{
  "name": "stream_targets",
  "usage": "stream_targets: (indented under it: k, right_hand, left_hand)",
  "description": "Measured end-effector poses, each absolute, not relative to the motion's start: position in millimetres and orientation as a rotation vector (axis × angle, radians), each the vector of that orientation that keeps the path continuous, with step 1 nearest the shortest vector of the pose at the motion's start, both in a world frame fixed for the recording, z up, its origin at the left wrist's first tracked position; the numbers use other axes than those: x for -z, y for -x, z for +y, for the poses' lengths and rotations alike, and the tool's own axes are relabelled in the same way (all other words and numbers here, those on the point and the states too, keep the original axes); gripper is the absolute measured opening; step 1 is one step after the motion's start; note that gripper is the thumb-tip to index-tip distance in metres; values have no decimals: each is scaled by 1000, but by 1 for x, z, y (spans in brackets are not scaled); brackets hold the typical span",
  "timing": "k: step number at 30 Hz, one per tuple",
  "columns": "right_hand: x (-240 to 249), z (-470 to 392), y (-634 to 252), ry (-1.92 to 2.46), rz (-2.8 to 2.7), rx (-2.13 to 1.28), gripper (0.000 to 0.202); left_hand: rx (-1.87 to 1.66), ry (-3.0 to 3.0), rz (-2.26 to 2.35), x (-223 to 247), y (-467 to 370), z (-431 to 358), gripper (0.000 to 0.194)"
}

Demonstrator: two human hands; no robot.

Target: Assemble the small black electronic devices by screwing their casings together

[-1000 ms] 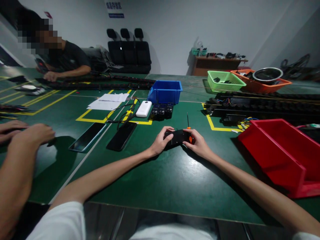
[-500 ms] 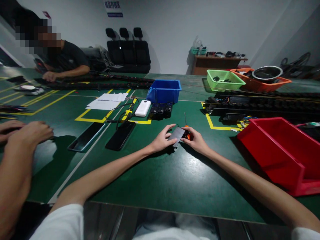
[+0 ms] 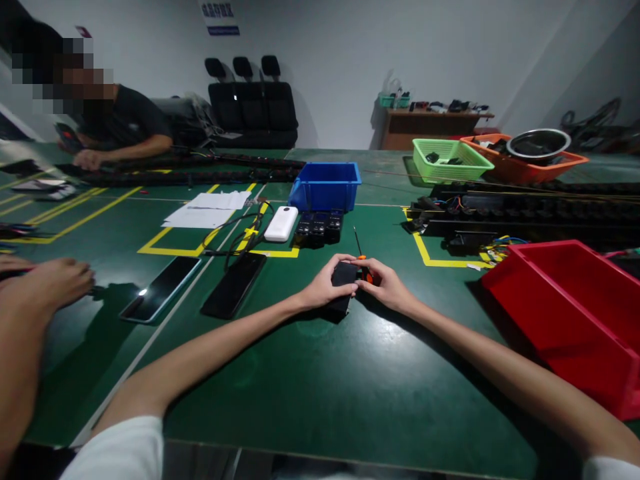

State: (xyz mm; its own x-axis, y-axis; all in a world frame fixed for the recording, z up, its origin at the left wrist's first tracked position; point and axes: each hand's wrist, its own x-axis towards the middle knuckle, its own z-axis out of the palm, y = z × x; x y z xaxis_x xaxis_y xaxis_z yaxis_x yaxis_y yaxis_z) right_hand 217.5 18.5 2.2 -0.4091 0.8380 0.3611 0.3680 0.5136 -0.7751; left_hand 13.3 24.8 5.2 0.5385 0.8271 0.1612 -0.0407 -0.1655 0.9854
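A small black rectangular box (image 3: pixel 344 275) is held just above the green table between my two hands. My left hand (image 3: pixel 324 288) grips its left side, thumb across the near face and fingers over the far edge. My right hand (image 3: pixel 387 283) pinches its right edge, thumb and forefinger close to my left fingertips. Just behind the right fingers is a screwdriver (image 3: pixel 367 270) with an orange and black handle, its thin shaft pointing away from me; the hand partly hides it. Several similar black box units (image 3: pixel 319 228) stand together in front of a blue bin (image 3: pixel 327 187).
Two phones lie left of my hands, a black phone (image 3: pixel 234 285) and a light-edged phone (image 3: pixel 163 288). Beyond them are a white power bank (image 3: pixel 281 224), cables and papers (image 3: pixel 205 210). A red bin (image 3: pixel 565 313) stands right. Another person's hands (image 3: pixel 55 283) rest at far left.
The box has been turned in my hands: its flat grey face showed before, and a black face shows now. My hands have drawn closer together. The view has shifted slightly.
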Motion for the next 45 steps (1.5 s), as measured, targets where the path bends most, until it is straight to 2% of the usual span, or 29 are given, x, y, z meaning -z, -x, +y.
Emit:
stream_targets:
  k: [6,12,20,26,45]
  right_hand:
    - [-4,15,-220,946,-1741,-1189,42]
    - [-2,15,-227,984,-1543,-1316,37]
    - [-1,15,-240,1019,-1566,-1293,28]
    - [-4,16,-244,1056,-1500,-1330,35]
    - [-9,20,-265,1135,-1504,-1364,28]
  left_hand:
    - [-979,-1540,775,0,-12,26,51]
    - [-1069,-1466,899,2,-11,30,49]
    - [-1094,-1389,916,7,-10,33,45]
    - [-1149,-1474,893,1,-10,31,46]
    - [-1127,-1470,908,1,-2,29,43]
